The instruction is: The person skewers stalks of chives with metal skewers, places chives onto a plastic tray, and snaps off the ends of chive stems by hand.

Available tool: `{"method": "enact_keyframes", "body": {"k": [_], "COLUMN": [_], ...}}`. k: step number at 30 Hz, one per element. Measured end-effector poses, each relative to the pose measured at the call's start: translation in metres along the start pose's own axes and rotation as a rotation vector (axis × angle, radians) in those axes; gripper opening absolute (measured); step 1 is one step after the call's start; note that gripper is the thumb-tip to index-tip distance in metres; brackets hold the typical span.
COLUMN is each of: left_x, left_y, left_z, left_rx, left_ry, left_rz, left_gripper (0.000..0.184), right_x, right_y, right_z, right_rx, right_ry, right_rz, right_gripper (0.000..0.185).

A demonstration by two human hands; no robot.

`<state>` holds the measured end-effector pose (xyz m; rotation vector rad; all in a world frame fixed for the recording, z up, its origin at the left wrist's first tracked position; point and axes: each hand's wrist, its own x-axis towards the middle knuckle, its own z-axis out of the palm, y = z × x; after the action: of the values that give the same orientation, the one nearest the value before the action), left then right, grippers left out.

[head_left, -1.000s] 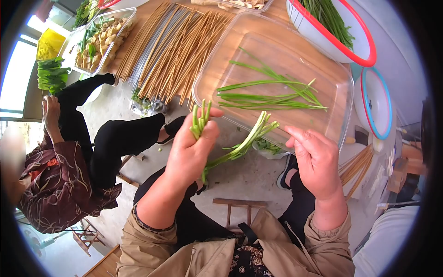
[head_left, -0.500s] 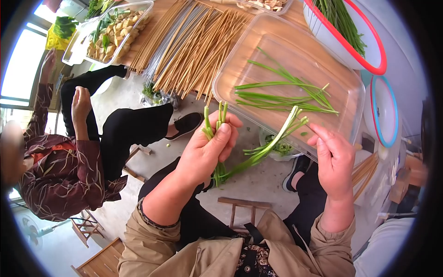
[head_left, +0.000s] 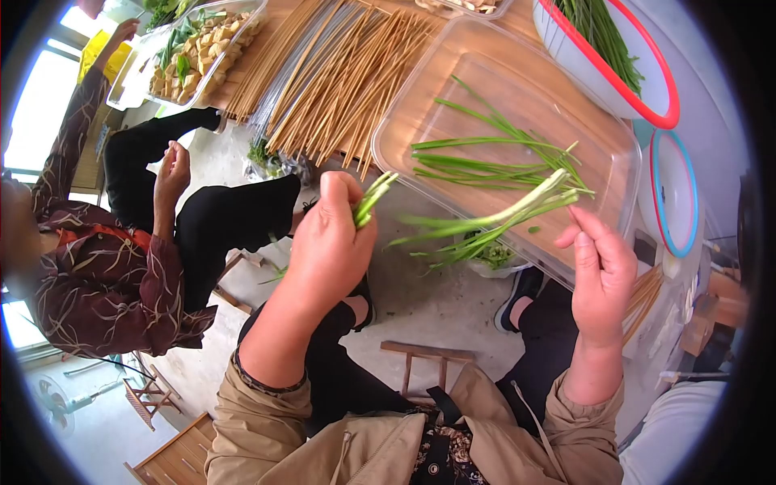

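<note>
My left hand [head_left: 327, 238] is closed around a bunch of green chives [head_left: 374, 199]; their cut ends stick out past the thumb and leaves trail behind the wrist. My right hand [head_left: 598, 271] is pinched at the near right edge of the clear plastic tray [head_left: 616, 174]. Just beyond its fingertips hangs a second bunch of chives [head_left: 517, 214], pale ends to the right, apparently on a thin skewer mostly hidden by the fingers. Loose chives [head_left: 493, 166] lie inside the tray.
Many bamboo skewers [head_left: 347, 81] cover the table left of the tray. A box of cubed food [head_left: 198, 61] stands farther left. At right are a red-rimmed basin [head_left: 667, 89] of chives and a blue-rimmed basin [head_left: 687, 194]. Another person [head_left: 105, 283] sits at left.
My left hand has moved left and turned, carrying its chives away from the other bunch. The right hand and its bunch have shifted slightly right. The other person's arms have moved.
</note>
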<state>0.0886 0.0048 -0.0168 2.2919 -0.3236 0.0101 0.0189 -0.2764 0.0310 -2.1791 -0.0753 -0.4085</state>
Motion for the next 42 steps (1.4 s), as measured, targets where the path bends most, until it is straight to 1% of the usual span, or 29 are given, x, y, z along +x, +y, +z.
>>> {"method": "enact_keyframes", "body": {"k": [1,2,4,5,7,8,9,11,13,15,16,20,22,25,33,38,41,42], "left_x": [0.001,0.0,-0.001,-0.004,-0.008,-0.009,-0.01,-0.011,-0.013,-0.012,-0.014,-0.013,-0.012,-0.011,-0.013,-0.012,-0.011,-0.011], "left_y": [-0.001,-0.002,-0.005,-0.001,0.009,0.011,0.015,0.025,0.033,0.036,0.033,0.036,0.04,0.044,0.037,0.041,0.044,0.045], "left_z": [-0.001,0.0,0.004,0.003,0.002,0.004,0.006,0.006,0.006,0.006,0.009,0.006,0.003,0.0,0.005,0.002,-0.001,-0.001], "left_rx": [0.006,0.005,-0.146,-0.148,-0.711,-0.843,-0.843,-1.084,-1.108,-1.083,-1.051,-1.002,-0.986,-1.035,-1.056,-1.05,-1.068,-1.075], "left_ry": [-0.006,-0.006,-0.011,-0.006,-0.258,-0.311,-0.312,-0.388,-0.391,-0.442,-0.426,-0.435,-0.431,-0.43,-0.421,-0.42,-0.392,-0.4], "left_rz": [-0.02,-0.02,0.006,0.011,-0.182,-0.169,-0.168,-0.217,-0.226,-0.183,-0.157,-0.174,-0.233,-0.27,-0.264,-0.295,-0.328,-0.332], "left_gripper": [0.023,0.023,0.012,0.012,0.013,0.016,0.016,0.018,0.02,0.027,0.033,0.032,0.034,0.035,0.034,0.034,0.032,0.028], "right_x": [0.0,0.0,0.001,0.0,0.001,0.001,0.001,0.0,-0.003,-0.003,-0.003,-0.002,-0.002,-0.001,-0.001,-0.002,-0.001,-0.001], "right_y": [-0.001,-0.001,-0.004,-0.007,-0.008,-0.008,-0.007,-0.008,-0.009,-0.009,-0.01,-0.011,-0.011,-0.01,-0.012,-0.012,-0.012,-0.012], "right_z": [0.001,0.001,0.003,0.003,0.006,0.007,0.009,0.012,0.015,0.019,0.02,0.025,0.026,0.028,0.03,0.028,0.028,0.028], "right_rx": [0.0,-0.026,-0.053,-0.073,-0.092,-0.077,-0.064,-0.055,-0.047,-0.054,-0.053,-0.086,-0.092,-0.112,-0.126,-0.13,-0.125,-0.122], "right_ry": [0.0,-0.032,-0.063,-0.102,-0.142,-0.162,-0.182,-0.192,-0.203,-0.215,-0.216,-0.231,-0.231,-0.231,-0.225,-0.227,-0.223,-0.223], "right_rz": [0.001,-0.015,-0.033,-0.062,-0.085,-0.12,-0.155,-0.166,-0.182,-0.207,-0.207,-0.217,-0.219,-0.222,-0.214,-0.203,-0.197,-0.197], "right_gripper": [0.021,0.02,0.02,0.02,0.019,0.019,0.02,0.02,0.021,0.023,0.023,0.025,0.026,0.025,0.023,0.023,0.023,0.023]}}
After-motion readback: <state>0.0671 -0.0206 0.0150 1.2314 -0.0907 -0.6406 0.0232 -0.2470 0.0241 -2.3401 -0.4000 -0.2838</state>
